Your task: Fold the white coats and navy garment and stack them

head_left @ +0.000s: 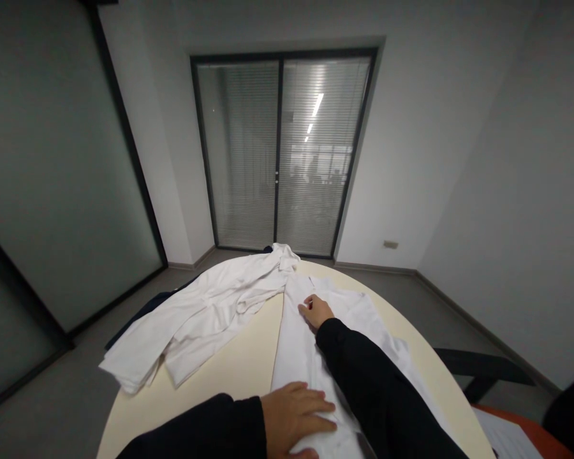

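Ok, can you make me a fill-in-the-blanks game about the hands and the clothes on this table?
1. Both hands press flat on a ____ garment.
2. The right hand lies ____ from the person than the left hand.
3. Both sleeves are ____.
4. A crumpled white garment lies on the ____ side of the table.

Missing words: white; farther; black; left

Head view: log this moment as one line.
left hand: flat on white shirt | right hand: flat on shirt, farther up | second white garment: crumpled, left | table: cream
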Motion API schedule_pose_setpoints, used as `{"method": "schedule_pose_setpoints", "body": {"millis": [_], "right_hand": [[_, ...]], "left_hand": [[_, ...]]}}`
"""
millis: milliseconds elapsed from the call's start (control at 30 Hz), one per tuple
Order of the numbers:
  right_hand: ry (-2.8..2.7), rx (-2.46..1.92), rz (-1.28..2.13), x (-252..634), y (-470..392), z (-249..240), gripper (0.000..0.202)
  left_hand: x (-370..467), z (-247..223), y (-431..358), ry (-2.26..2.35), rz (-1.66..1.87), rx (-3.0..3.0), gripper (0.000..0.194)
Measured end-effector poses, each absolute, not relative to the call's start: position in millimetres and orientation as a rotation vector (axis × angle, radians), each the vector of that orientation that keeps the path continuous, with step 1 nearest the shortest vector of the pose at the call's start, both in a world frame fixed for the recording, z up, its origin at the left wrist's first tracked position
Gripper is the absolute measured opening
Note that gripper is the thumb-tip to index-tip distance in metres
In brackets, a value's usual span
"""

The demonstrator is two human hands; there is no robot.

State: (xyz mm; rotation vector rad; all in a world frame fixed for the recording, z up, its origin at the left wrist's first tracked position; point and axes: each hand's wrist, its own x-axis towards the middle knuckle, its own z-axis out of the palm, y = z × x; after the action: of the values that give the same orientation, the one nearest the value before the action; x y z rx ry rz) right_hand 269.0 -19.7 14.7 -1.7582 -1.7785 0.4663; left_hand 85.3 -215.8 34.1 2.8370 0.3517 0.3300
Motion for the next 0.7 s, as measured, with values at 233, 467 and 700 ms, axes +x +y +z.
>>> {"method": "schedule_pose_setpoints", "body": {"millis": [233, 467, 700], "right_hand": [[-1.758, -1.794, 0.439, 262, -9, 20, 0.04], [-1.774, -1.704, 0.462, 260, 4, 24, 0.03], [-1.845, -1.624, 0.524, 271, 8, 19, 0.04]], "left_hand": [[78, 43, -206, 0.264, 0.429, 2.614, 0.041], [80, 25, -198, 0.296, 0.314, 2.702, 0.044], [81, 25, -202, 0.351, 0.32, 2.809, 0.048]]}}
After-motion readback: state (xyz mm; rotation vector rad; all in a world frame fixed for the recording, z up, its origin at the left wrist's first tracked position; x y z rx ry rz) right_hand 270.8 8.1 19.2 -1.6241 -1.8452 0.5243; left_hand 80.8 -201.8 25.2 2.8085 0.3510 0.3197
